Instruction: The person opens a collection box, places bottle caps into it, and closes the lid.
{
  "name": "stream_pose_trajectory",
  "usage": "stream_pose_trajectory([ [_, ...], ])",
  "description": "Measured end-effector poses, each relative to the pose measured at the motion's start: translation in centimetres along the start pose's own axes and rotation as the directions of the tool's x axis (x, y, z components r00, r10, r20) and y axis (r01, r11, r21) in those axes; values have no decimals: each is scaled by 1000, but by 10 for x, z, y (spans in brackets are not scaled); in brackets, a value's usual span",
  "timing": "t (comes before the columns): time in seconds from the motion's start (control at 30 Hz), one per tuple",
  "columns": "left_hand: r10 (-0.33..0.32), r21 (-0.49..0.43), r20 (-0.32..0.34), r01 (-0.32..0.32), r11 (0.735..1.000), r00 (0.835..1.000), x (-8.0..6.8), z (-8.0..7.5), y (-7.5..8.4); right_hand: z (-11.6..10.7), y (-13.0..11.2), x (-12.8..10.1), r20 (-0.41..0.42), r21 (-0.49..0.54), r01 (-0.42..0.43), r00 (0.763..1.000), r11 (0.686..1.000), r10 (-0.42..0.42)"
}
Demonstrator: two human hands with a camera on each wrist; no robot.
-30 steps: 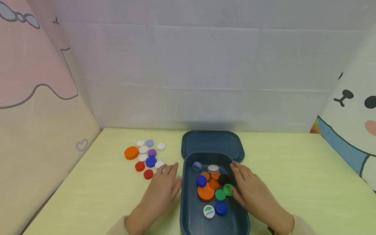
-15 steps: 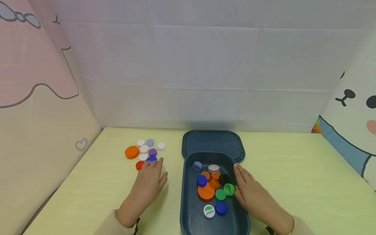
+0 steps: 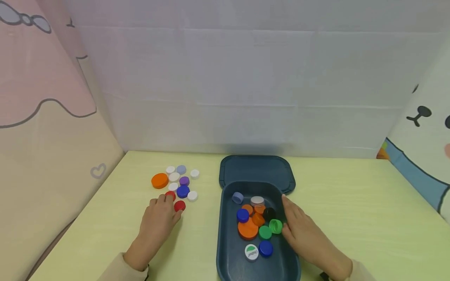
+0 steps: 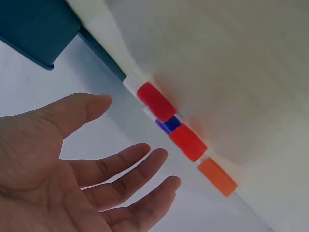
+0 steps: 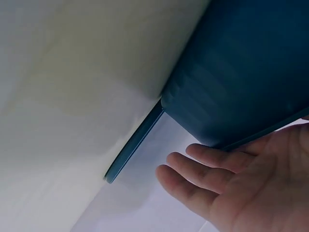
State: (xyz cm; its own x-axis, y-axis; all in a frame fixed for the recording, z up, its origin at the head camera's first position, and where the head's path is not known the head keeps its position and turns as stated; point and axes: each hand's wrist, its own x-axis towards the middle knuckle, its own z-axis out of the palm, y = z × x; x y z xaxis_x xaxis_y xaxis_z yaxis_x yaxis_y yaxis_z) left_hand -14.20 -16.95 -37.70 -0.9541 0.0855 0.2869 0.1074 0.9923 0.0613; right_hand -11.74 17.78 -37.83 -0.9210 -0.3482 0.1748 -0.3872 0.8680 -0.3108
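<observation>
My left hand (image 3: 157, 217) hovers over the near side of a group of bottle caps, fingers slightly bent and apart. In the left wrist view a gap shows between its fingertips and the two red caps (image 4: 156, 102). Around these lie a blue cap (image 3: 183, 191), a purple cap (image 3: 184, 180), an orange cap (image 3: 159, 180) and several white caps (image 3: 192, 196). My right hand (image 3: 306, 235) rests along the right rim of a dark blue box (image 3: 222, 234), fingers extended. Inside the box are several caps, among them a large orange cap (image 3: 248, 229) and a light green cap (image 3: 275, 226).
Behind the box lies its dark blue lid (image 3: 257, 168), flat on the pale yellow table (image 3: 355, 207). A white sheet (image 3: 246, 78) rises at the table's back edge. Printed cloths stand at both sides.
My left hand has moved left, away from the box's left side to the red caps. The right hand has slid slightly outward off the light green cap to the rim.
</observation>
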Motion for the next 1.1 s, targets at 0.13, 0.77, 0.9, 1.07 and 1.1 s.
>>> stream_pose_trajectory([
  [0.13, 24, 4, -4, -24, 1000, 1000, 1, 5, -1, 0, 0, 0, 9, 7, -12, 1000, 1000, 12],
  [0.77, 79, 31, 99, -82, 996, 992, 14, 16, -4, 0, -1, 0, -18, -52, -3, 1000, 999, 3],
  [0.9, 83, 27, 113, -87, 996, 990, 16, 16, -4, 1, -1, 0, -22, -55, 4, 1000, 998, -5],
  [1.07, 78, 30, 118, -83, 996, 990, 16, 15, -3, 1, 0, 0, -27, -59, 8, 1000, 998, -9],
  [1.1, 77, 31, 119, -81, 996, 990, 16, 14, -3, 1, -1, -1, -27, -58, 8, 1000, 998, -9],
])
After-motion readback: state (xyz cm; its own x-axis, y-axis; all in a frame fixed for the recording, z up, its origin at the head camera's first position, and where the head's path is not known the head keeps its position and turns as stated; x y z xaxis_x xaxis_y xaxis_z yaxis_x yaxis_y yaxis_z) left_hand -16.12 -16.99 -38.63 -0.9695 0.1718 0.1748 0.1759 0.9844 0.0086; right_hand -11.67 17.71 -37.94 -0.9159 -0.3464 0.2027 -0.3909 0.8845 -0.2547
